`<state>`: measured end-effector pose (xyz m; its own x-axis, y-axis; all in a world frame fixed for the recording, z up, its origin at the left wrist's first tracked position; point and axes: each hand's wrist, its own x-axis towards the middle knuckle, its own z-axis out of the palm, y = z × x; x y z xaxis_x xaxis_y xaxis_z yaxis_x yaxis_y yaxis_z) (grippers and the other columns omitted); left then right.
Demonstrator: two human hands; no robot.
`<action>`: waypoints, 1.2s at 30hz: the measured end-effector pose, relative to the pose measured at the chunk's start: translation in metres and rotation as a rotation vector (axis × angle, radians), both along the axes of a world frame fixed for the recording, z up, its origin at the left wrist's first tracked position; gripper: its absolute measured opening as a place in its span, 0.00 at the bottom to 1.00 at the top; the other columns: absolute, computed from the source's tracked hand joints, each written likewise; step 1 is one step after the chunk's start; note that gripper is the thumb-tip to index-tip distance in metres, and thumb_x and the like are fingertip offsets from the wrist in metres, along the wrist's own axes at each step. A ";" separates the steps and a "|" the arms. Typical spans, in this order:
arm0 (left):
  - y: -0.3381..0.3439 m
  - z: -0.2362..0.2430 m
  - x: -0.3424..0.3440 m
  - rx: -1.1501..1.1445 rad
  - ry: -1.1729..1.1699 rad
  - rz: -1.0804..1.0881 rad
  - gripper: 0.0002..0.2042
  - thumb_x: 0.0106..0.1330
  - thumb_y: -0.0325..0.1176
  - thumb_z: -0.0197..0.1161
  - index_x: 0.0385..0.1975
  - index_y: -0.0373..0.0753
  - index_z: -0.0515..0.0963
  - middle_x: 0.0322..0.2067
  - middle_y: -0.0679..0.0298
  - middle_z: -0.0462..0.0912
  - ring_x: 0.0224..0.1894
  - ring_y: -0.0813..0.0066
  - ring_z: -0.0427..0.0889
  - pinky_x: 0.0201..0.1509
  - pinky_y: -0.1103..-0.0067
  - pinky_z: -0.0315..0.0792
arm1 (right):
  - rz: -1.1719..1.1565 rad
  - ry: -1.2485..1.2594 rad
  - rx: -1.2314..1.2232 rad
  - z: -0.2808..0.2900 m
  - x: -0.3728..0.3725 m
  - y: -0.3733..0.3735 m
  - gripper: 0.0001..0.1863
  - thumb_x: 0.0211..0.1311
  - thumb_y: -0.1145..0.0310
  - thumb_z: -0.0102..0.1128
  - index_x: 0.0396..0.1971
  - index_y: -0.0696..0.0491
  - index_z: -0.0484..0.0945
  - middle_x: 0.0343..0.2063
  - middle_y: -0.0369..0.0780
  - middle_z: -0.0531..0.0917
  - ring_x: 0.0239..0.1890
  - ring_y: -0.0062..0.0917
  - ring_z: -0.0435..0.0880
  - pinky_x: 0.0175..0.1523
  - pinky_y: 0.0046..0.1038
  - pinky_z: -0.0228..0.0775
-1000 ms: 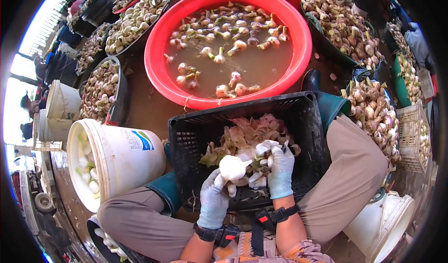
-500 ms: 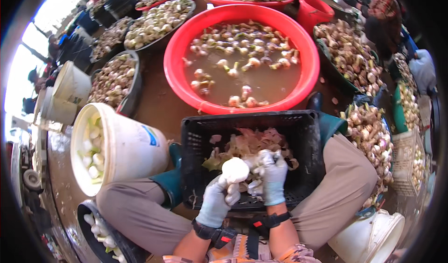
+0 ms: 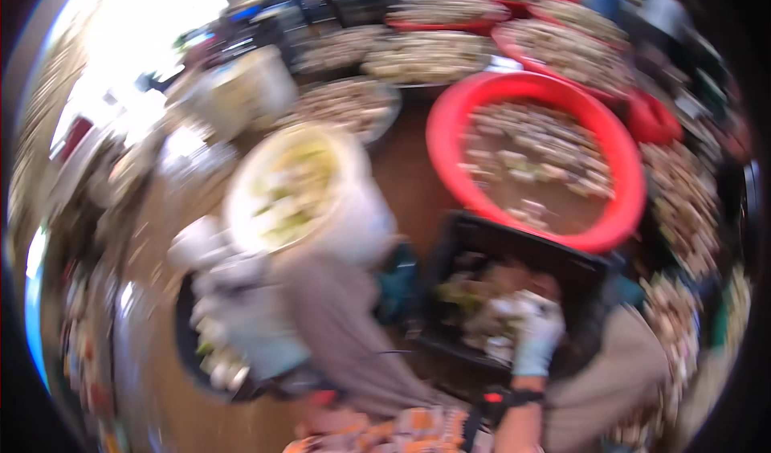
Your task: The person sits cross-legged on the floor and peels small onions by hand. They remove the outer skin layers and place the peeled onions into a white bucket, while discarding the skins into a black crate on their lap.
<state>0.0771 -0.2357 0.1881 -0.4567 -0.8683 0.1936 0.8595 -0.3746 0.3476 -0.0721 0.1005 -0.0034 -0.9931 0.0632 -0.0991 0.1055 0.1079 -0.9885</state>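
Note:
My left hand (image 3: 253,312), in a pale work glove, reaches out to the left over a dark tub (image 3: 184,324) of peeled white garlic bulbs. A smeared white, round garlic bulb (image 3: 195,242) shows at its fingertips, and the hand looks closed round it. My right hand (image 3: 538,336), gloved too, is in the black crate (image 3: 590,272) between my legs. Its fingers are curled at the loose garlic skins (image 3: 482,288); what they hold, if anything, is hidden and blurred.
A white bucket (image 3: 365,220) of white bulbs and green bits stands by my left knee. Beyond the crate sits a red tub (image 3: 450,160) with garlic in brown water. Heaped basins of unpeeled garlic (image 3: 562,51) line the back and the right side (image 3: 679,204).
My left hand has carried the white bulb from over the crate far left to the dark tub. My right hand stays in the crate. The view has swung left and blurred.

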 end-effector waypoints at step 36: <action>0.224 -0.082 -0.206 -0.337 -0.646 -1.024 0.09 0.72 0.31 0.53 0.38 0.32 0.76 0.28 0.67 0.73 0.27 0.79 0.69 0.35 0.83 0.67 | 0.072 0.551 0.303 0.147 0.032 0.015 0.11 0.55 0.64 0.61 0.18 0.52 0.75 0.15 0.46 0.76 0.20 0.45 0.77 0.27 0.43 0.67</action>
<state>-0.1292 -0.0118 0.1066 -0.9848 -0.0106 -0.1735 -0.1353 -0.5794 0.8037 -0.0399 0.1159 0.1434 -0.8959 -0.0609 0.4400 -0.4285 0.3793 -0.8201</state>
